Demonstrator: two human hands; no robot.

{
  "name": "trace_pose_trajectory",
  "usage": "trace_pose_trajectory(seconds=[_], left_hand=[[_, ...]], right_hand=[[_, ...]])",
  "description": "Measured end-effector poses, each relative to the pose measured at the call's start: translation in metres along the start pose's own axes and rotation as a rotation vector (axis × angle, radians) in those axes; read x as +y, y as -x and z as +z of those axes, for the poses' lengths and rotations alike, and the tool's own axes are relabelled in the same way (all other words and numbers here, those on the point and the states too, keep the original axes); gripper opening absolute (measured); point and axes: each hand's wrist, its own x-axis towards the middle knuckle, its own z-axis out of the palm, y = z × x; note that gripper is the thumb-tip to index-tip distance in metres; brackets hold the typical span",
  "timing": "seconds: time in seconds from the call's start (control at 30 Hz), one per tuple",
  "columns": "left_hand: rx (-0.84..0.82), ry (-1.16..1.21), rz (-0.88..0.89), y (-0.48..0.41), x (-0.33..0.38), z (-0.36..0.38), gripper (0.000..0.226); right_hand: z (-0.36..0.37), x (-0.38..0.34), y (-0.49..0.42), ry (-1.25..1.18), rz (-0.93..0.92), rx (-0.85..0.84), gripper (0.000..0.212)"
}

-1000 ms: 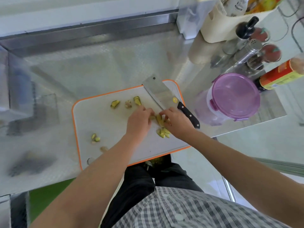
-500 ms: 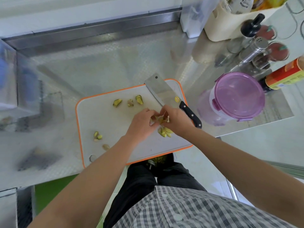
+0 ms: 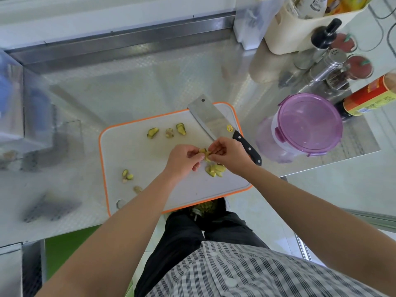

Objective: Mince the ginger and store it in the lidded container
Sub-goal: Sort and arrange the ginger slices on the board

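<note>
A white cutting board (image 3: 137, 155) with an orange rim lies on the steel counter. My left hand (image 3: 184, 159) and my right hand (image 3: 229, 155) meet above its right half, both pinching a small ginger piece (image 3: 205, 154) between their fingertips. A little pile of ginger slices (image 3: 215, 169) lies just below the hands. More ginger bits (image 3: 169, 132) sit near the board's far edge, and others (image 3: 127, 175) at its left. A cleaver (image 3: 211, 118) with a black handle rests flat on the board's far right corner. The purple lidded container (image 3: 308, 123) stands closed to the right.
Spice shakers (image 3: 327, 63), jars and a red-labelled bottle (image 3: 372, 95) crowd the counter's far right, behind the container. A cream caddy (image 3: 300, 28) holds bottles at the back. The counter edge runs just under the board's near side, above my legs.
Both hands have lifted slightly off the board with a ginger piece between them, and the slice pile now lies uncovered below them. The cleaver has stayed put.
</note>
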Motion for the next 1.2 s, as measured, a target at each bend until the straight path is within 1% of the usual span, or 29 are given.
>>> trace_pose_trajectory(seconds=[0.23,0.33,0.4,0.5,0.67,0.77,0.87,0.93,1.0,1.07,1.1,1.2], left_hand=[[0.042,0.138,-0.029,0.007,0.003,0.004,0.008],[0.06,0.082,-0.026,0.007,0.001,0.005,0.019],[0.061,0.065,-0.023,0.008,0.001,0.005,0.024],[0.033,0.106,-0.026,0.012,0.006,0.007,0.017],[0.006,0.227,-0.043,0.017,0.013,0.01,0.019],[-0.016,0.255,-0.044,0.018,0.011,0.01,0.019],[0.005,0.207,-0.015,0.015,0.005,0.006,0.018],[0.054,0.184,-0.012,0.013,0.001,0.004,0.021],[0.154,0.143,-0.016,0.009,-0.003,0.0,0.027],[0.26,0.024,0.023,0.005,-0.006,-0.009,0.025],[0.287,-0.065,0.043,0.002,-0.008,-0.014,0.022],[0.293,-0.299,0.069,-0.002,-0.01,-0.027,0.013]], right_hand=[[0.003,-0.003,0.003,-0.032,0.037,-0.008,0.017],[0.001,-0.005,0.005,-0.082,0.032,0.049,0.015],[-0.001,-0.007,0.006,-0.148,0.024,0.055,0.015],[0.0,-0.009,0.01,-0.185,0.012,0.043,0.014],[0.004,-0.011,0.012,-0.177,0.031,0.097,0.013],[0.006,-0.011,0.011,-0.233,0.058,0.055,0.018],[0.008,-0.008,0.006,-0.23,0.123,0.002,0.026],[0.007,-0.01,-0.001,-0.152,0.175,-0.055,0.024],[0.007,-0.018,-0.012,-0.097,0.18,-0.065,0.018],[0.009,-0.03,-0.029,-0.098,0.134,0.013,0.014],[0.011,-0.035,-0.04,-0.093,0.111,0.064,0.015],[0.022,-0.047,-0.066,0.017,0.073,0.148,0.018]])
